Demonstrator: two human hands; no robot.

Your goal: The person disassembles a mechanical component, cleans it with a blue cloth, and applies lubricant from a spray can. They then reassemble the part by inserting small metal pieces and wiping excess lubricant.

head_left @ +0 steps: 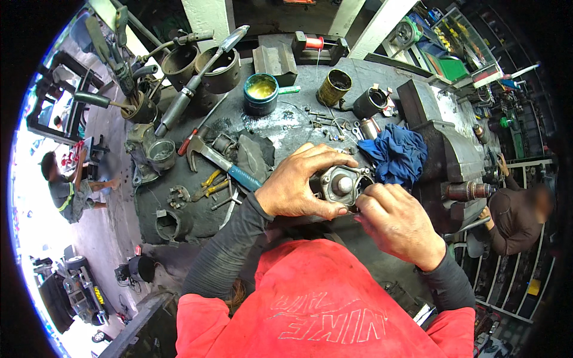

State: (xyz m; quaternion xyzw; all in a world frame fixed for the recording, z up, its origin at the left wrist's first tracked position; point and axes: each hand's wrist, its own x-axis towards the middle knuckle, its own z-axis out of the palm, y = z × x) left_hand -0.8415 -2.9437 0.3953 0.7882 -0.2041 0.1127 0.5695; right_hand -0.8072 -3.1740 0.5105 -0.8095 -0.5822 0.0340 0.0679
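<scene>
At the bench's front edge, my left hand is wrapped round a metal housing with a domed centre and bolt lugs. My right hand has its fingers closed against the housing's right side; whatever they pinch is hidden. Right behind it lies a crumpled blue rag. Left of my left hand are a claw hammer with a blue grip, yellow-handled pliers and a red-handled screwdriver.
The dark bench carries a green-topped grease tub, cans, loose bolts, a long tool and a cast part. Heavy metal blocks stand right. Other people appear at left and right.
</scene>
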